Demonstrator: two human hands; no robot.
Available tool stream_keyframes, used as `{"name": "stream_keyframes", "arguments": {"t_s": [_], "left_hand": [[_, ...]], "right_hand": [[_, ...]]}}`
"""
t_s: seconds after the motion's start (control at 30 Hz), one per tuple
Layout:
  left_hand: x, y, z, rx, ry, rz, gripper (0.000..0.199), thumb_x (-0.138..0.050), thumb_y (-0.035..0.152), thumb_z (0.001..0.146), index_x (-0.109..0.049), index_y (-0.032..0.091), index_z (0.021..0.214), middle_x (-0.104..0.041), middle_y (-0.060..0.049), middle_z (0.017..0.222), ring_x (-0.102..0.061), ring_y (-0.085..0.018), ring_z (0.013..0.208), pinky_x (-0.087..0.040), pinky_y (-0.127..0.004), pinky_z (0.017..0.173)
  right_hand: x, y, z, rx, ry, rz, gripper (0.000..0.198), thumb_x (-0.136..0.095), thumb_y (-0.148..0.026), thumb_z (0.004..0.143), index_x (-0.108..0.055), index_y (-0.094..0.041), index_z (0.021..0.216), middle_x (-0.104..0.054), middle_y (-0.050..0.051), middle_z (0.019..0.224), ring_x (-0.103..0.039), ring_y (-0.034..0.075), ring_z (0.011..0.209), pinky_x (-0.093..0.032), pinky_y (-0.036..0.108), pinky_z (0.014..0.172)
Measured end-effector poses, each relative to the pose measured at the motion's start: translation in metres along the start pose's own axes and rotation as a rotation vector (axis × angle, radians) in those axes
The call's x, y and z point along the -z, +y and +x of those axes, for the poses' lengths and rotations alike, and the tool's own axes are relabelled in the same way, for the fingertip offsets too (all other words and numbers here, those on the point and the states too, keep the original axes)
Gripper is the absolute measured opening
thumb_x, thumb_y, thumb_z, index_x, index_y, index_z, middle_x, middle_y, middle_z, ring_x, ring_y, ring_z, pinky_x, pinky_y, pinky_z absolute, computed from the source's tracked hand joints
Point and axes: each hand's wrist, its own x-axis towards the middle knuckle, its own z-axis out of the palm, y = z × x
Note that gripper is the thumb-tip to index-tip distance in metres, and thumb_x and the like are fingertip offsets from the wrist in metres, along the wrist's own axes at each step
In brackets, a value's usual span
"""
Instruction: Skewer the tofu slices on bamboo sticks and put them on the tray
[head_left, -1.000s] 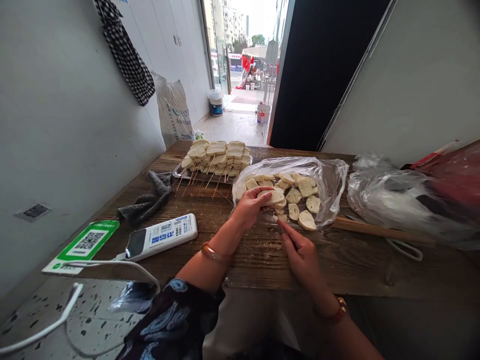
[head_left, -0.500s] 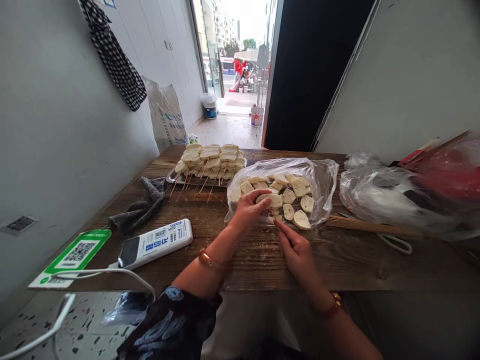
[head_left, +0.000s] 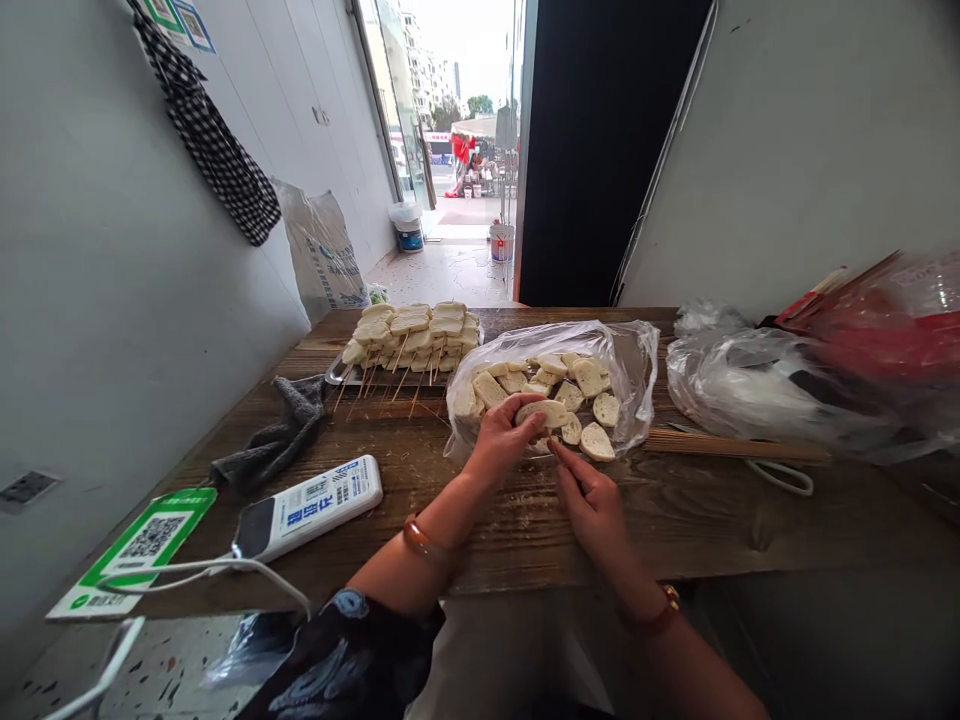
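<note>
My left hand (head_left: 496, 445) is closed around a pale slice of bread (head_left: 552, 412), thumb along its near side. The slice is over the front of an open clear plastic bag (head_left: 643, 368), where several loose bread slices (head_left: 598, 441) lie. Just below and to the right of the held slice, the fingers of my right hand (head_left: 596, 505) pinch a thin wooden skewer (head_left: 553, 440). Most of the skewer is covered by the fingers, and I cannot tell whether its tip is in the slice.
Skewered slices (head_left: 412, 326) are stacked on a metal tray (head_left: 333, 377) at the back left. A grey cloth (head_left: 281, 430), a white power bank (head_left: 319, 505) and a green QR card (head_left: 150, 540) lie left. A skewer bundle (head_left: 739, 446) and plastic bags (head_left: 742, 375) are right.
The view has shifted slightly, so the background sits further left and a little lower. Both hands keep nearly the same pose, with the slice still in the left and the skewer in the right.
</note>
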Motion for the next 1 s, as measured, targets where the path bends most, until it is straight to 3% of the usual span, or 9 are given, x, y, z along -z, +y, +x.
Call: {"name": "stream_keyframes", "arguments": {"t_s": [0.2, 0.37, 0.6, 1.0], "left_hand": [[0.001, 0.013, -0.004, 0.033, -0.016, -0.25, 0.063, -0.078, 0.046, 0.068, -0.06, 0.018, 0.122, -0.067, -0.004, 0.088, -0.063, -0.016, 0.078, -0.054, -0.029, 0.069], [0.006, 0.013, -0.003, 0.11, -0.1, -0.347, 0.051, -0.082, 0.043, 0.064, -0.069, 0.012, 0.103, -0.07, -0.009, 0.093, -0.065, -0.019, 0.082, -0.056, -0.034, 0.074], [0.004, 0.012, -0.007, 0.108, -0.089, -0.335, 0.041, -0.086, 0.037, 0.058, -0.073, 0.012, 0.088, -0.072, -0.007, 0.083, -0.064, -0.016, 0.074, -0.053, -0.029, 0.073], [-0.002, 0.006, -0.008, 0.058, -0.124, -0.288, 0.034, -0.084, 0.035, 0.062, -0.075, 0.013, 0.086, -0.071, -0.004, 0.077, -0.06, -0.011, 0.069, -0.045, -0.022, 0.069]], "right_hand": [[0.001, -0.001, -0.002, -0.028, 0.025, -0.028, 0.037, -0.05, -0.031, 0.092, -0.066, -0.02, 0.124, -0.067, 0.006, 0.123, -0.064, 0.026, 0.112, -0.05, 0.042, 0.099], [0.0, 0.0, -0.002, 0.031, 0.028, -0.032, 0.034, -0.054, -0.03, 0.09, -0.069, -0.022, 0.119, -0.068, 0.005, 0.12, -0.065, 0.026, 0.111, -0.052, 0.042, 0.097], [0.0, 0.0, -0.003, 0.028, 0.045, -0.064, 0.033, -0.055, -0.031, 0.089, -0.071, -0.023, 0.116, -0.07, 0.006, 0.115, -0.069, 0.027, 0.104, -0.057, 0.042, 0.089], [0.001, -0.003, -0.003, 0.012, 0.065, -0.077, 0.034, -0.052, -0.033, 0.09, -0.071, -0.021, 0.115, -0.071, 0.007, 0.116, -0.067, 0.026, 0.106, -0.054, 0.042, 0.093]]}}
